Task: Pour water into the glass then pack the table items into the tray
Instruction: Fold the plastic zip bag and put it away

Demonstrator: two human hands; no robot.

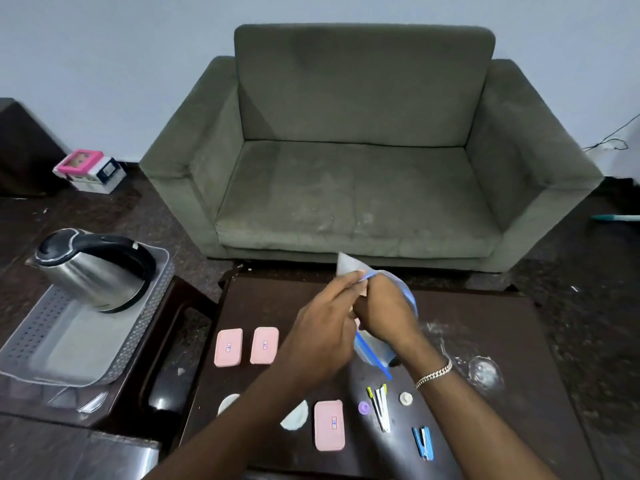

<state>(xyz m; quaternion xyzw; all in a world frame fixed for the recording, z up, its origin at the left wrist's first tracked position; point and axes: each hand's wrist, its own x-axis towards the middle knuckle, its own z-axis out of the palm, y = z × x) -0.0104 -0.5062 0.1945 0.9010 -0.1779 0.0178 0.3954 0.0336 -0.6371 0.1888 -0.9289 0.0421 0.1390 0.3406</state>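
Both my hands hold a clear zip bag (pixel 375 348) with a blue seal above the dark table (pixel 485 427). My left hand (pixel 325 337) pinches its top edge, and my right hand (pixel 384 306) grips it from the right side. A steel kettle (pixel 93 268) with a black handle stands in the grey tray (pixel 145 323) on the left side table. Three pink cases (pixel 228 347) (pixel 264 345) (pixel 329 425) lie flat on the table. A clear glass (pixel 483 370) stands at the right, past my right wrist.
Near the front edge lie white pens (pixel 381 407), a blue stapler (pixel 423 442), a purple cap (pixel 363 407), a white cap (pixel 405 398) and two white round pads (pixel 295 415) (pixel 228 402). A green sofa (pixel 360 150) stands behind the table. Boxes (pixel 90 169) sit on the floor at left.
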